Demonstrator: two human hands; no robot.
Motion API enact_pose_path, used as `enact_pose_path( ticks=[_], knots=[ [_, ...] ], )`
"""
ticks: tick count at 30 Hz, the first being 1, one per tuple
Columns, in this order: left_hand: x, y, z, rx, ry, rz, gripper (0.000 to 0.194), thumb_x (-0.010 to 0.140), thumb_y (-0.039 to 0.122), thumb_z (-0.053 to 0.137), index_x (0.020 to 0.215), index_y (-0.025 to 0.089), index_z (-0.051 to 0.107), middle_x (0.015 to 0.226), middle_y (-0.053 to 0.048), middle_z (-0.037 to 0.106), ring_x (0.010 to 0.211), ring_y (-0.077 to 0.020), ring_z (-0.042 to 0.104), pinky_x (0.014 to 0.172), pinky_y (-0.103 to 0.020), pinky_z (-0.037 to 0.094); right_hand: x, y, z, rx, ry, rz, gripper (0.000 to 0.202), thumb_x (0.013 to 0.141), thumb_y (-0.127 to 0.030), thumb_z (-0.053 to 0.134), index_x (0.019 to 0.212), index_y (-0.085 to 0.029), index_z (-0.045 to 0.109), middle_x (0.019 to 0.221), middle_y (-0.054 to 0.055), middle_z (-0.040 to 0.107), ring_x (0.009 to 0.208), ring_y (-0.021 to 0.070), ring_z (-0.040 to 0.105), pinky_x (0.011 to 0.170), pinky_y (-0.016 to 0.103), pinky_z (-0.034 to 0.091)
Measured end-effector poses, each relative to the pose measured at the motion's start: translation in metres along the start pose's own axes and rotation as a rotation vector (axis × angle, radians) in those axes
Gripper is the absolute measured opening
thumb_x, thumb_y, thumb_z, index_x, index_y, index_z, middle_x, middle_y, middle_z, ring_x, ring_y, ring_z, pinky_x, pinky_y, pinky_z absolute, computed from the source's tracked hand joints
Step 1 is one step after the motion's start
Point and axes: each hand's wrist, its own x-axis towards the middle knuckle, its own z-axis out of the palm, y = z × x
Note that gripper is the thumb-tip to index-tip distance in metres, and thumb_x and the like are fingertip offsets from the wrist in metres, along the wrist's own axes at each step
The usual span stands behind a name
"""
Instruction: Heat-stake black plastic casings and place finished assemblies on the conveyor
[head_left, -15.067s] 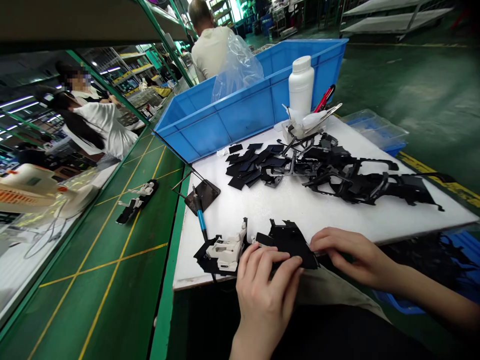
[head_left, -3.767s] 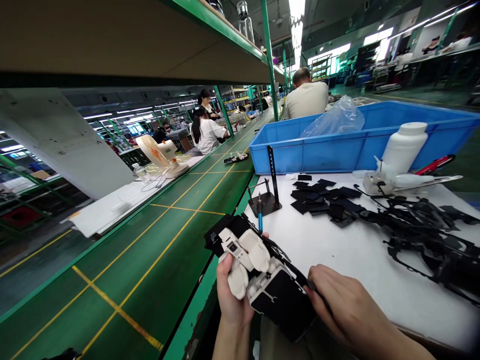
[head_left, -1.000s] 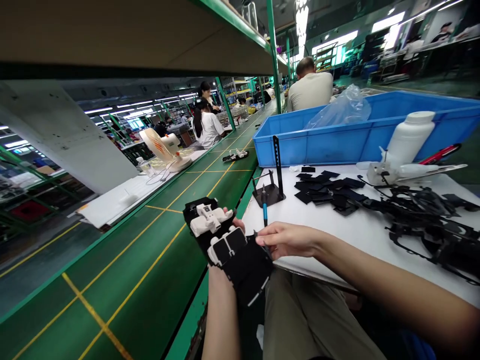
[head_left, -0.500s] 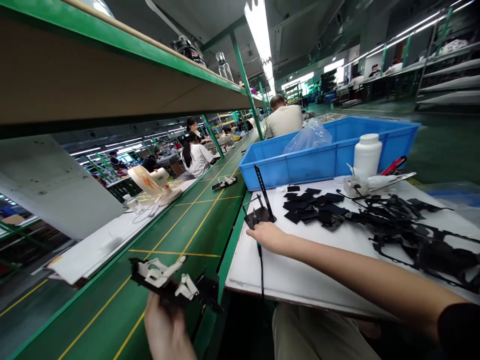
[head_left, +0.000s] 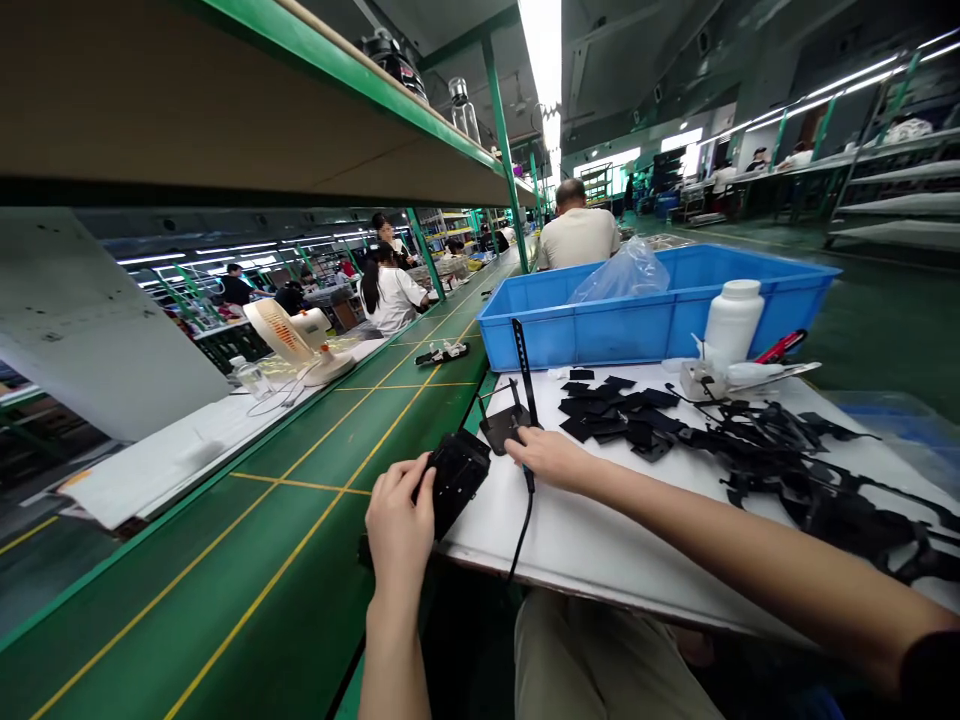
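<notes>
In my left hand (head_left: pixel 401 515) is a black plastic assembly (head_left: pixel 459 475), gripped by its near side over the belt's right edge. Its dark face is turned up, and its underside is hidden. My right hand (head_left: pixel 551 458) is closed on a corded tool (head_left: pixel 529 480), of which a bit of blue and a black cord show; the fingers cover the rest. The hand is at a small dark stand (head_left: pixel 501 430) with thin posts and a tall perforated strip (head_left: pixel 523 365). Whether the tool touches the stand I cannot tell.
Black flat pieces (head_left: pixel 619 410) and thin black frames (head_left: pixel 832 490) cover much of the white table (head_left: pixel 480 540). Behind stand a blue bin (head_left: pixel 570 335) and a white bottle (head_left: pixel 733 322). A similar assembly (head_left: pixel 442 354) lies on the green belt (head_left: pixel 300 520). A person (head_left: pixel 577 235) sits ahead.
My left hand has moved right and up, toward the stand, turning the assembly so its white parts no longer show. My right hand has stayed beside the stand with the corded tool.
</notes>
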Motion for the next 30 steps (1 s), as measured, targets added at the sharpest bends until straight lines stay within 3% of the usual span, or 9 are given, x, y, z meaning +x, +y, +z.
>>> enact_pose_path(
  ticks=[6, 9, 13, 17, 21, 26, 30],
  knots=[
    [0.0, 0.009, 0.014, -0.053, -0.164, 0.081, 0.028, 0.092, 0.03, 0.045, 0.105, 0.022, 0.067, 0.096, -0.006, 0.065, 0.091, -0.0233, 0.057, 0.08, -0.036, 0.045, -0.042, 0.011, -0.02, 0.229, 0.203, 0.041, 0.031, 0.099, -0.03, 0.036, 0.121, -0.019, 0.054, 0.095, 0.01, 0.058, 0.084, 0.0196, 0.057, 0.074, 0.029, 0.043],
    [0.002, 0.014, 0.017, -0.042, -0.181, 0.104, 0.027, 0.091, 0.029, 0.046, 0.106, 0.024, 0.067, 0.094, -0.006, 0.065, 0.089, -0.0233, 0.057, 0.077, -0.036, 0.045, -0.058, 0.014, -0.026, 0.352, 0.259, 0.088, 0.026, 0.096, -0.033, 0.04, 0.113, -0.018, 0.053, 0.095, 0.01, 0.06, 0.082, 0.0188, 0.057, 0.073, 0.029, 0.044],
    [0.003, 0.025, 0.021, -0.063, -0.225, 0.15, 0.025, 0.091, 0.027, 0.047, 0.106, 0.025, 0.067, 0.093, -0.005, 0.065, 0.089, -0.0228, 0.057, 0.077, -0.035, 0.044, -0.069, 0.013, -0.027, 0.542, 0.289, 0.227, 0.018, 0.091, -0.034, 0.047, 0.102, -0.021, 0.047, 0.073, -0.001, 0.053, 0.06, 0.0131, 0.049, 0.058, 0.024, 0.041],
    [0.0, 0.039, 0.03, -0.123, -0.316, 0.213, 0.024, 0.091, 0.023, 0.047, 0.106, 0.024, 0.066, 0.096, -0.006, 0.064, 0.092, -0.0221, 0.056, 0.08, -0.035, 0.046, -0.077, 0.008, -0.026, 0.697, 0.323, 0.293, 0.018, 0.092, -0.036, 0.044, 0.103, -0.022, 0.045, 0.079, -0.001, 0.054, 0.064, 0.0139, 0.051, 0.062, 0.025, 0.041],
    [-0.005, 0.047, 0.039, -0.097, -0.317, 0.248, 0.024, 0.09, 0.021, 0.049, 0.105, 0.026, 0.067, 0.104, -0.007, 0.061, 0.099, -0.0238, 0.054, 0.084, -0.039, 0.044, -0.083, 0.003, -0.026, 0.746, 0.301, 0.294, 0.024, 0.093, -0.038, 0.043, 0.11, -0.022, 0.046, 0.087, 0.002, 0.058, 0.073, 0.0167, 0.055, 0.068, 0.028, 0.042],
    [-0.013, 0.05, 0.043, -0.08, -0.323, 0.219, 0.03, 0.091, 0.019, 0.045, 0.114, 0.028, 0.063, 0.103, -0.007, 0.059, 0.092, -0.0221, 0.054, 0.084, -0.039, 0.043, -0.09, 0.001, -0.022, 0.789, 0.379, 0.417, 0.019, 0.089, -0.04, 0.049, 0.097, -0.022, 0.051, 0.075, 0.0, 0.055, 0.064, 0.0165, 0.051, 0.06, 0.027, 0.039],
    [-0.017, 0.053, 0.043, -0.188, -0.305, 0.144, 0.022, 0.092, 0.024, 0.046, 0.107, 0.024, 0.063, 0.097, -0.005, 0.061, 0.09, -0.0208, 0.054, 0.083, -0.035, 0.041, -0.094, 0.002, -0.022, 0.908, 0.459, 0.464, 0.02, 0.088, -0.042, 0.052, 0.092, -0.023, 0.053, 0.074, 0.0, 0.052, 0.064, 0.0162, 0.048, 0.057, 0.027, 0.037]
  ],
)
